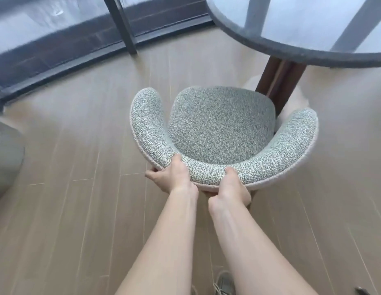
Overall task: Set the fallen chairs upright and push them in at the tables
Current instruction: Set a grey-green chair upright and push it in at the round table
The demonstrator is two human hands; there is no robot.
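Observation:
A grey-green upholstered chair [221, 126] with a curved wrap-around backrest stands upright on the wooden floor, its seat facing the round table [291, 50]. My left hand [172, 177] grips the near rim of the backrest left of centre, thumb on top and fingers under the edge. My right hand [232, 188] grips the same rim just to the right, fingers curled round it. The chair's front edge lies close to the table's dark wooden pedestal [279, 86]. The chair legs are mostly hidden under the seat.
A dark metal window frame [121, 24] and sill run along the back left. Part of another grey seat or object [6, 158] shows at the left edge. A shoe [223, 284] shows at the bottom. Bare plank floor lies to the left of the chair.

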